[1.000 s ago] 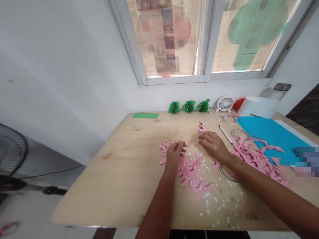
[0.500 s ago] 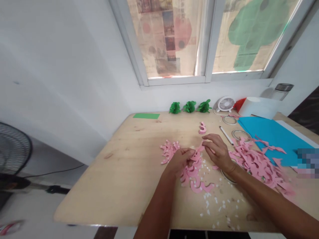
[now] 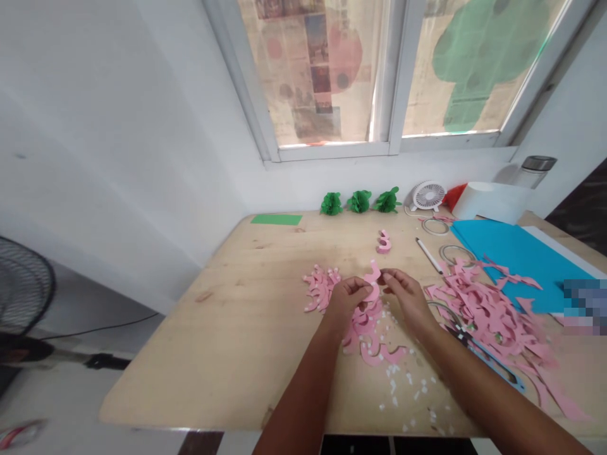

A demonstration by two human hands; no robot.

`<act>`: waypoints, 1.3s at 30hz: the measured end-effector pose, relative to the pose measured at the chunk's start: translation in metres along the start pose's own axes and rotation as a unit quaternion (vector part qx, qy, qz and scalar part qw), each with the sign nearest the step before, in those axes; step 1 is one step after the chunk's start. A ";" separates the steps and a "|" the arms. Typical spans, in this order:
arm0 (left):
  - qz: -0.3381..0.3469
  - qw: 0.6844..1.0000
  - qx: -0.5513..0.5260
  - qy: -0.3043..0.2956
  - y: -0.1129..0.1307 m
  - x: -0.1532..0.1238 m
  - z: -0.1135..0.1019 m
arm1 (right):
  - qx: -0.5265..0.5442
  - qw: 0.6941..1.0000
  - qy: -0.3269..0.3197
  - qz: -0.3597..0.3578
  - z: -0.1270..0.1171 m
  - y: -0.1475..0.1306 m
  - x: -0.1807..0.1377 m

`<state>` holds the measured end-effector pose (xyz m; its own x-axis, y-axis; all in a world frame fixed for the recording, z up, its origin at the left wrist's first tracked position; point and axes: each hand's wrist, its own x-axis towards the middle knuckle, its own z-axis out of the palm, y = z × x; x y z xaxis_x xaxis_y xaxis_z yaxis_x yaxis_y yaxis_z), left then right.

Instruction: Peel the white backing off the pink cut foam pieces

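My left hand (image 3: 348, 297) and my right hand (image 3: 403, 294) meet above the middle of the wooden table (image 3: 246, 341). Between their pinched fingertips stands a curved pink foam cut-out (image 3: 372, 280), raised a little off the table. Under and around both hands lie several more pink foam cut-outs (image 3: 367, 328). A second small group of pink pieces (image 3: 320, 287) lies just left of my left hand. Small white scraps (image 3: 403, 379) are scattered in front of the pile.
A heap of pink foam offcuts (image 3: 484, 309) covers scissors (image 3: 493, 360) at the right. Behind it are blue sheets (image 3: 516, 253), tape rings (image 3: 453, 254), a white pen (image 3: 428, 254), a small fan (image 3: 427, 196), three green paper balls (image 3: 359, 201) and a green strip (image 3: 276, 219).
Both hands have drawn together and lifted one pink cut-out off the table between them; a second ago they lay flat among the pieces, further apart.
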<state>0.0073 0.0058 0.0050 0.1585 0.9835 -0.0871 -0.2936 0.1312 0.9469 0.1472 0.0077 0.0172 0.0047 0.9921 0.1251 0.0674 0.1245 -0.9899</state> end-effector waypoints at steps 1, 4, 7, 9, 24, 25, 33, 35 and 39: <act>0.003 1.000 0.007 -0.001 0.000 -0.001 0.002 | 0.018 1.000 -0.014 0.010 0.002 0.002 -0.002; -0.002 1.000 0.031 -0.001 0.003 -0.003 0.005 | 0.046 0.998 -0.012 0.033 0.005 0.005 -0.005; 0.009 0.997 0.071 0.016 0.006 -0.002 0.005 | 0.067 0.997 0.006 0.047 0.003 0.008 -0.003; 0.031 0.996 0.078 0.042 0.008 -0.001 0.003 | 0.070 0.996 -0.003 0.051 0.001 0.012 -0.002; 0.117 0.939 0.319 0.048 -0.002 0.005 -0.006 | 0.189 0.976 0.045 0.098 -0.013 0.016 0.008; 0.121 0.934 0.333 0.042 -0.003 0.004 -0.004 | 0.186 0.977 0.043 0.096 -0.013 0.016 0.008; 0.252 0.908 0.305 0.137 0.000 -0.007 0.011 | 0.047 0.998 0.003 0.040 -0.009 0.021 0.002; 0.277 0.897 0.318 0.136 0.001 -0.008 0.012 | 0.016 0.999 -0.023 0.029 -0.008 0.021 0.000; 0.288 0.892 0.325 0.128 0.000 -0.008 0.012 | -0.059 0.996 -0.069 -0.017 -0.006 0.018 -0.004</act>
<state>0.0176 -0.0041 0.0091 -0.0873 0.8716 0.4823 0.3654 -0.4224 0.8295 0.1546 0.0055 -0.0007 -0.1364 0.9806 0.1409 0.1828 0.1647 -0.9693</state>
